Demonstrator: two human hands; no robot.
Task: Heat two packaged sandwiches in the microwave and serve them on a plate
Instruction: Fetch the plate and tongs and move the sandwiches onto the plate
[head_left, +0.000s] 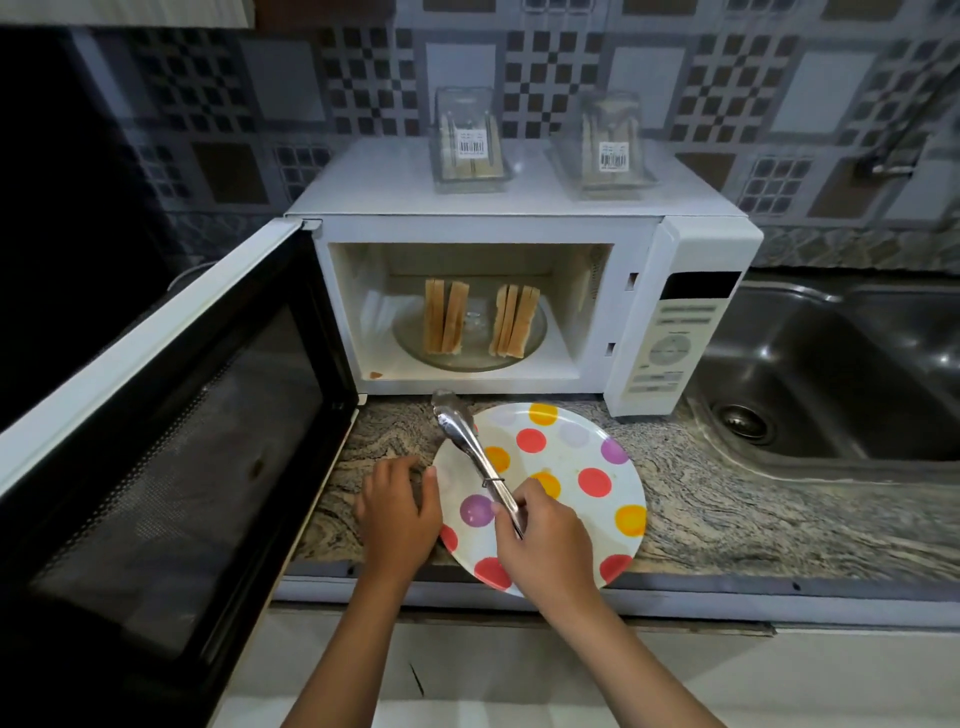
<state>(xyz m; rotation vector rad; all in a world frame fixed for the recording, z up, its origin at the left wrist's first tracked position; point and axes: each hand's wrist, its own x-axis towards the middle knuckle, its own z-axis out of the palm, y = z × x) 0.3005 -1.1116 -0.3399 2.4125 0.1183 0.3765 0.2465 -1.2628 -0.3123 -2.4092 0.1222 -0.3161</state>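
Steel tongs (470, 452) pinched in right hand (545, 545); left hand (397, 512) relaxed, hiding plate (587, 452) edge.

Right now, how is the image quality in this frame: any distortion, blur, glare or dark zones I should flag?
Head view: wide-angle bending curves the open microwave door and counter edge; the two plastic packages on top look soft and hazy; the left side falls into deep shadow; glare sits on the sink; the sandwiches, tongs and plate read sharply.
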